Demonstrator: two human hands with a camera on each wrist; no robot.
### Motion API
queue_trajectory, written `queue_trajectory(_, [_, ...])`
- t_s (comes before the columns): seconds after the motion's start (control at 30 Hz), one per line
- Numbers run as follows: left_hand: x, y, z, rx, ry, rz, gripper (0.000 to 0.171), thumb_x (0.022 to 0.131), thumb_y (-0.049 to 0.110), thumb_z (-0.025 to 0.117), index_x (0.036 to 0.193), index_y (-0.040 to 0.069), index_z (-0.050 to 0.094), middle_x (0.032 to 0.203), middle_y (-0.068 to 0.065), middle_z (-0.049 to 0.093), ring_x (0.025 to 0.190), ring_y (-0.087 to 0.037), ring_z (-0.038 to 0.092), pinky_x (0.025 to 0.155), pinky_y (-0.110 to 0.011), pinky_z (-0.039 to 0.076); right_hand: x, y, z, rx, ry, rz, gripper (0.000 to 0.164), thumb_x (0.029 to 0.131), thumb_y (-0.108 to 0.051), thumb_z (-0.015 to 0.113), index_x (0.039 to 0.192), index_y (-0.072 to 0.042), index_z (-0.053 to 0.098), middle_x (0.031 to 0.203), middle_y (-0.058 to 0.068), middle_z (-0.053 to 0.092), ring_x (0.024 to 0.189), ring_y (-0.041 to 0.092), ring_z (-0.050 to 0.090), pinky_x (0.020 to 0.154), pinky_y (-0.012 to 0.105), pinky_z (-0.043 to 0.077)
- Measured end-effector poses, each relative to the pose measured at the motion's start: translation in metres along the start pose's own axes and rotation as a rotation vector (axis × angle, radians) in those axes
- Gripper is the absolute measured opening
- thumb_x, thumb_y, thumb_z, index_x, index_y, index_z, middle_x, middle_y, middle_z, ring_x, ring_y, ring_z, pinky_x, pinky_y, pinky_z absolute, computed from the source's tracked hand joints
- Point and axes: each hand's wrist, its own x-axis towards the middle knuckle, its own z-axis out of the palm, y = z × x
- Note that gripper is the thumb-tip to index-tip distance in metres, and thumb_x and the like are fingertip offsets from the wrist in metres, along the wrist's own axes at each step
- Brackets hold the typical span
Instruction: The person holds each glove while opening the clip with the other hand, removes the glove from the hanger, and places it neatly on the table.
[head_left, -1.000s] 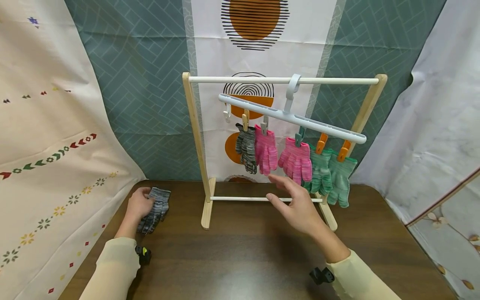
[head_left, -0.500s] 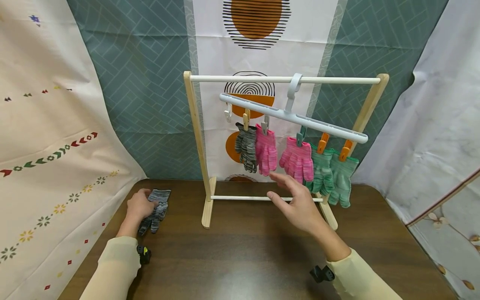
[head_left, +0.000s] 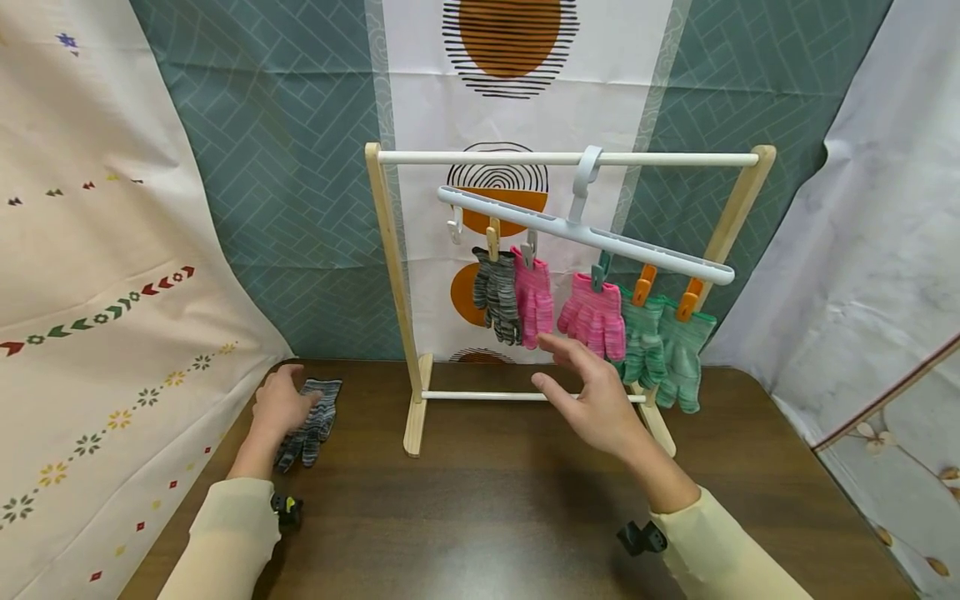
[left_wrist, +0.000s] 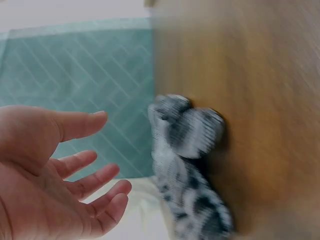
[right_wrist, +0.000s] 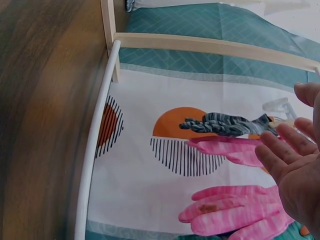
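A grey-and-black knitted glove (head_left: 322,410) lies on the table at the left. My left hand (head_left: 281,407) is just beside and above it, partly covering it; in the left wrist view the fingers are spread, apart from the glove (left_wrist: 172,160). On a light-blue hanger (head_left: 525,217) clothespins hold a grey-and-black glove (head_left: 498,292), two pink gloves (head_left: 534,296) and two green gloves (head_left: 682,354). My right hand (head_left: 600,408) is in front of and below the pink gloves, thumb and fingers apart, with nothing in its grasp.
The hanger hooks over the top bar (head_left: 465,157) of a wooden rack, whose left foot (head_left: 414,417) stands on the brown table (head_left: 465,517). A white clip (head_left: 455,226) dangles at the hanger's left end. Patterned cloths surround the table at the back and sides.
My left hand has come up slightly from the glove on the table, its fingers spreading. The hanging grey-and-black glove has swung a little. My right hand has barely moved.
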Motion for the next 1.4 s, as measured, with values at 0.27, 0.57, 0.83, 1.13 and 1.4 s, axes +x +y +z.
queue_trajectory(0.27, [-0.014,0.033,-0.012,-0.104,0.027,0.127,0.069,0.105,0.016,0.067,0.158,-0.012,0.031,0.145,-0.041,0.042,0.132,-0.059,0.042,0.102,-0.07,0.042,0.005,-0.002,-0.002,0.022,0.011,-0.004,0.054,0.098,-0.008,0.077,0.148,-0.001,0.057,0.147,0.015,0.062,0.132,0.025,0.062,0.108,0.044,0.05])
queue_trajectory(0.57, [-0.038,0.079,-0.02,-0.169,0.091,0.216,0.057,0.104,0.014,0.07,0.15,-0.008,0.045,0.137,-0.032,0.053,0.118,-0.049,0.056,0.094,-0.062,0.05,0.01,-0.002,-0.004,0.015,0.026,-0.014,0.054,0.099,-0.009,0.077,0.149,-0.005,0.058,0.147,0.014,0.063,0.131,0.025,0.063,0.108,0.045,0.051])
queue_trajectory(0.83, [-0.058,0.11,-0.018,-0.218,0.104,0.282,0.05,0.104,0.016,0.071,0.145,-0.003,0.051,0.129,-0.022,0.06,0.113,-0.04,0.062,0.087,-0.053,0.052,0.013,-0.004,-0.007,0.015,0.04,-0.008,0.053,0.099,-0.008,0.077,0.148,-0.003,0.058,0.147,0.013,0.063,0.132,0.025,0.062,0.109,0.044,0.05])
queue_trajectory(1.13, [-0.067,0.138,-0.009,-0.298,0.089,0.366,0.049,0.101,0.012,0.074,0.145,0.001,0.054,0.13,-0.019,0.064,0.11,-0.034,0.067,0.092,-0.05,0.053,0.017,-0.005,-0.009,0.04,0.046,0.001,0.054,0.099,-0.008,0.076,0.149,-0.002,0.057,0.148,0.013,0.062,0.133,0.028,0.062,0.11,0.045,0.049])
queue_trajectory(1.4, [-0.067,0.163,0.0,-0.396,0.019,0.428,0.05,0.101,0.012,0.075,0.145,0.001,0.055,0.131,-0.018,0.064,0.112,-0.032,0.068,0.095,-0.05,0.053,0.02,-0.005,-0.011,0.024,0.041,-0.009,0.054,0.1,-0.009,0.076,0.149,-0.002,0.056,0.148,0.015,0.061,0.131,0.03,0.063,0.108,0.049,0.051])
